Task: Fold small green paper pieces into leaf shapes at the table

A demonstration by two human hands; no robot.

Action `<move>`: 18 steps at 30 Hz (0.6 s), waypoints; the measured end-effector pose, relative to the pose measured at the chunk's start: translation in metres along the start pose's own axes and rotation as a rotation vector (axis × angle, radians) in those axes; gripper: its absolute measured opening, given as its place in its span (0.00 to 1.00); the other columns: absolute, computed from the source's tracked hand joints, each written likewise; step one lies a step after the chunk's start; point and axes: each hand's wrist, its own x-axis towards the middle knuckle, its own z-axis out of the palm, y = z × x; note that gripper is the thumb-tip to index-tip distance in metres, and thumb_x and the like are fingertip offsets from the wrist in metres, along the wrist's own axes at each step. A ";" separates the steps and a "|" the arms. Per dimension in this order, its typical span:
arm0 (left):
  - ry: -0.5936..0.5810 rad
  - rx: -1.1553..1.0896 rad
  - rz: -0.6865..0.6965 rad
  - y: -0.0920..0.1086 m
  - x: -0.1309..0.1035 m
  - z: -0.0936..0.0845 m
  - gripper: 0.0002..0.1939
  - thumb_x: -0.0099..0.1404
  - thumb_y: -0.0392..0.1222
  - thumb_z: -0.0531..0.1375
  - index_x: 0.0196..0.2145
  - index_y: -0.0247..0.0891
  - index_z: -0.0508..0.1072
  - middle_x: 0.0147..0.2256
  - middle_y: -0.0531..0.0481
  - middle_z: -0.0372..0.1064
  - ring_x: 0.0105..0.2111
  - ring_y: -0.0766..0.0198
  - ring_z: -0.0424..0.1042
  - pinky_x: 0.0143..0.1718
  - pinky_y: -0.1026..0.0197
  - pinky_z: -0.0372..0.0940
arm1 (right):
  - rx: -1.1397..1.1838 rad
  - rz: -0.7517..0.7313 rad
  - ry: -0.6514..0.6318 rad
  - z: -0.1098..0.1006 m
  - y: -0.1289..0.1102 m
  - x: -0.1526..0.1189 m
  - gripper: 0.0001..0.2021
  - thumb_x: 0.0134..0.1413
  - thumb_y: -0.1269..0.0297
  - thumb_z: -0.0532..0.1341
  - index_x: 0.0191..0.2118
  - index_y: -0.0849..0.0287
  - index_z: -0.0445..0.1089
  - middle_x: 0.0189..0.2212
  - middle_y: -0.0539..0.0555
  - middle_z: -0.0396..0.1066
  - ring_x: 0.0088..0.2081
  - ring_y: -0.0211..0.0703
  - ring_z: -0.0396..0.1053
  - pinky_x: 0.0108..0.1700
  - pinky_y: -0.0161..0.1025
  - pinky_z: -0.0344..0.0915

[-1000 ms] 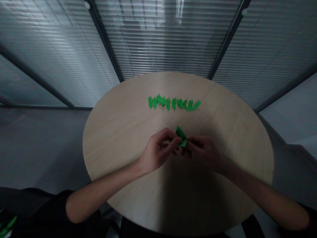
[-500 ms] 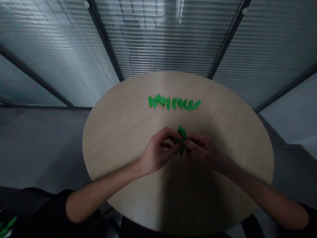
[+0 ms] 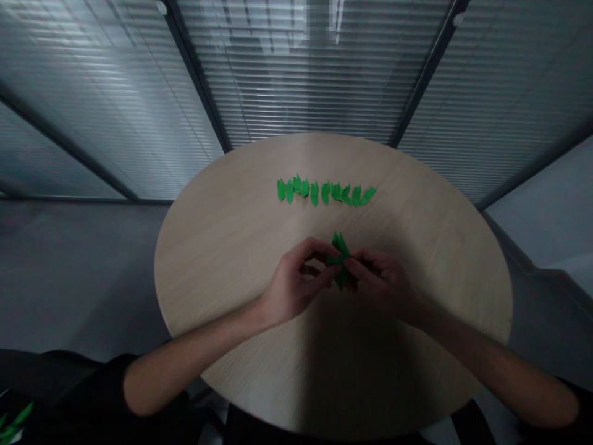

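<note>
Between my hands, over the middle of the round table point(image 3: 222, 247), is a folded green paper piece point(image 3: 341, 244) with two points at its top and one at its bottom. My left hand point(image 3: 301, 278) pinches its left side with thumb and forefinger. On the right side, my right hand point(image 3: 382, 278) grips the same piece with its fingertips. Parts of the paper are hidden behind the fingers. Farther back on the table lies a row of several small green folded pieces point(image 3: 325, 193), similar in colour and pointed as well.
Glass panels with blinds point(image 3: 296, 93) and dark frames stand behind the table's far edge. Some green leaf-like shapes point(image 3: 18, 420) show at the bottom left corner. A shadow falls across the table's near part.
The green piece has tilted slightly between my fingers, its top points shifting a little left. My right fingertips have moved slightly. The row of pieces is the same.
</note>
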 end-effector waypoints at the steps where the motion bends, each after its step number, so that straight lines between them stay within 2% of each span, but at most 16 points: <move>1: 0.008 -0.017 0.004 0.000 0.000 0.000 0.08 0.66 0.38 0.67 0.42 0.36 0.73 0.38 0.47 0.73 0.35 0.65 0.76 0.30 0.68 0.76 | -0.005 0.004 0.005 0.000 0.000 0.000 0.15 0.66 0.54 0.64 0.32 0.59 0.75 0.24 0.50 0.73 0.25 0.36 0.69 0.27 0.33 0.65; 8: -0.011 -0.098 0.024 0.001 0.000 0.001 0.12 0.67 0.36 0.66 0.47 0.37 0.70 0.37 0.49 0.74 0.35 0.65 0.77 0.30 0.67 0.76 | 0.001 0.024 -0.006 -0.001 0.000 0.000 0.14 0.62 0.55 0.66 0.29 0.58 0.72 0.22 0.49 0.71 0.23 0.36 0.68 0.25 0.32 0.63; 13: -0.018 -0.091 0.000 0.000 0.001 0.001 0.11 0.67 0.36 0.67 0.46 0.37 0.72 0.37 0.49 0.74 0.34 0.66 0.76 0.30 0.67 0.76 | 0.017 0.033 -0.022 -0.002 -0.004 -0.001 0.16 0.62 0.55 0.67 0.27 0.58 0.68 0.21 0.47 0.68 0.22 0.34 0.66 0.24 0.32 0.62; 16: -0.011 -0.133 -0.014 -0.001 0.000 0.001 0.13 0.66 0.37 0.67 0.47 0.37 0.71 0.36 0.50 0.74 0.34 0.65 0.76 0.30 0.66 0.76 | 0.003 0.009 -0.018 -0.002 -0.005 -0.001 0.15 0.62 0.56 0.67 0.28 0.58 0.68 0.21 0.47 0.68 0.22 0.34 0.65 0.24 0.31 0.62; 18: -0.004 -0.140 -0.018 0.000 0.000 0.001 0.12 0.66 0.37 0.68 0.44 0.37 0.71 0.36 0.50 0.74 0.34 0.66 0.76 0.30 0.67 0.76 | 0.003 -0.001 -0.015 -0.001 -0.004 0.000 0.14 0.63 0.56 0.66 0.29 0.58 0.70 0.22 0.47 0.69 0.23 0.34 0.66 0.25 0.31 0.63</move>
